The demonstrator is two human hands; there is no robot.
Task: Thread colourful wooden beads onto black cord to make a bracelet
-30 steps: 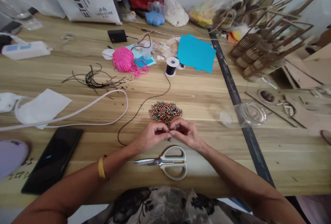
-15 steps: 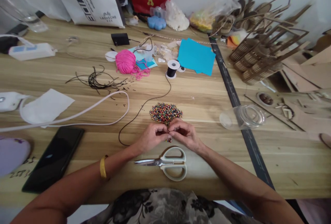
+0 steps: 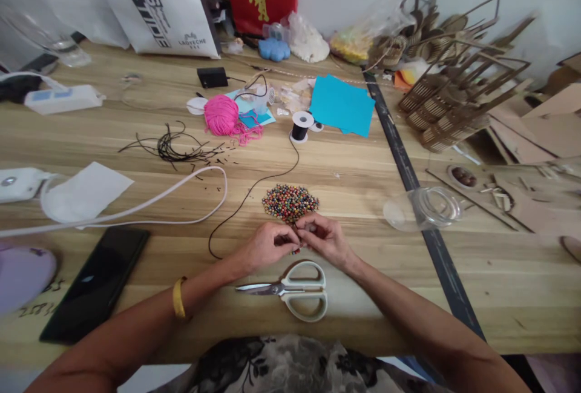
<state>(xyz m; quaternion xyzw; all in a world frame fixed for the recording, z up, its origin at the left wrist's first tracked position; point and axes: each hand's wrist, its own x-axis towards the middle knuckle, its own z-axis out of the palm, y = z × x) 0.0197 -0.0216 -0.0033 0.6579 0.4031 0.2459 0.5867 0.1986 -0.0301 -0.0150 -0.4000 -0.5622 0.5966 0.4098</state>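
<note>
My left hand (image 3: 271,245) and my right hand (image 3: 325,239) meet just in front of a pile of small multicoloured beads (image 3: 289,200). Both are pinched, fingertips nearly touching; whatever lies between them is too small to make out. A few beads show below the fingertips. From a spool of black cord (image 3: 300,127) behind the pile, a thin black cord (image 3: 249,188) curves left and down towards my left wrist. Scissors (image 3: 290,289) with pale handles lie just below my hands, blades pointing left.
Left are a black phone (image 3: 95,284), a white cable (image 3: 172,190) and black cord pieces (image 3: 175,146). Pink yarn (image 3: 221,115) and blue sheets (image 3: 342,105) lie farther back. At right are a clear jar (image 3: 436,207) and small brown baskets (image 3: 447,111).
The view has tilted up slightly, so things on the table appear a little lower. My hands stay together in front of the beads, with only a slight shift of the fingers.
</note>
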